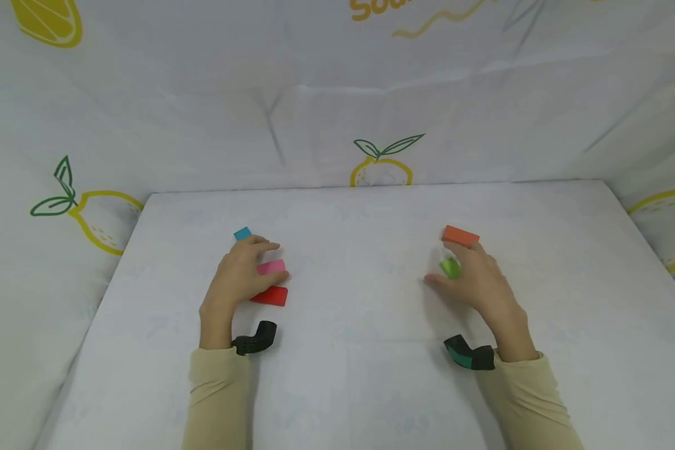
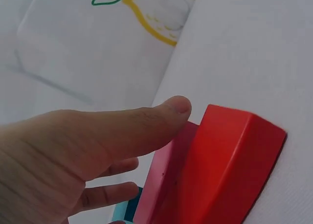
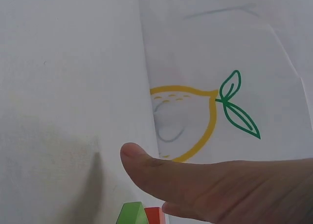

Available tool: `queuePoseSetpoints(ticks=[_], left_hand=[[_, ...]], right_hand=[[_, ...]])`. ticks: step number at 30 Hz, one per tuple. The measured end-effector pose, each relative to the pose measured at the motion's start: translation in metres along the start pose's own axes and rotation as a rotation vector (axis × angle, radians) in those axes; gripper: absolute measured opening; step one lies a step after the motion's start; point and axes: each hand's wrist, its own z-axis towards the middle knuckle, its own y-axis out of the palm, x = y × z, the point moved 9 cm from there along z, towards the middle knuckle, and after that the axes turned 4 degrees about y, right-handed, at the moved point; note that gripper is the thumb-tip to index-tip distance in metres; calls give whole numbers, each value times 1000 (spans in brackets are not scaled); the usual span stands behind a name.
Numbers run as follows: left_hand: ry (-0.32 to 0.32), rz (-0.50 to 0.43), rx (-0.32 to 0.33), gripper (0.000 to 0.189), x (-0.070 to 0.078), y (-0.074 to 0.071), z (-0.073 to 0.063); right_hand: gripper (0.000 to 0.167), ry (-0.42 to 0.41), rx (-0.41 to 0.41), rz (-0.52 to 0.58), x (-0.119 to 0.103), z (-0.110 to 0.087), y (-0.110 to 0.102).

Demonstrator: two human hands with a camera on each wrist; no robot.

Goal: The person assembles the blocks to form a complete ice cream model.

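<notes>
My left hand (image 1: 236, 273) is held over a pink block (image 1: 271, 267), with thumb and fingers apart. A red block (image 1: 270, 296) lies just in front of the pink one, partly under the thumb. Beyond the fingers a blue block (image 1: 242, 233) shows only one end. In the left wrist view the thumb sits just above the pink block, and the red block (image 2: 220, 155) stands close beside it. My right hand (image 1: 475, 278) hovers around a green block (image 1: 450, 267), thumb on one side. An orange-red block (image 1: 460, 235) lies past its fingertips. Neither hand visibly grips a block.
A white cloth (image 1: 349, 325) covers the table and a white sheet with lemon drawings (image 1: 381, 169) rises behind it. Black wrist mounts (image 1: 257, 338) sit at both cuffs, the right mount (image 1: 469, 354) with a green part.
</notes>
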Motion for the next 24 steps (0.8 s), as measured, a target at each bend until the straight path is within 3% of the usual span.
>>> queuePoseSetpoints(ticks=[8, 24], left_hand=[[-35, -22, -79, 54, -13, -5, -10], [8, -28, -63, 44, -16, -7, -9]], right_hand=[[78, 27, -39, -12, 5, 1, 3], [63, 106, -121, -11, 22, 1, 0]])
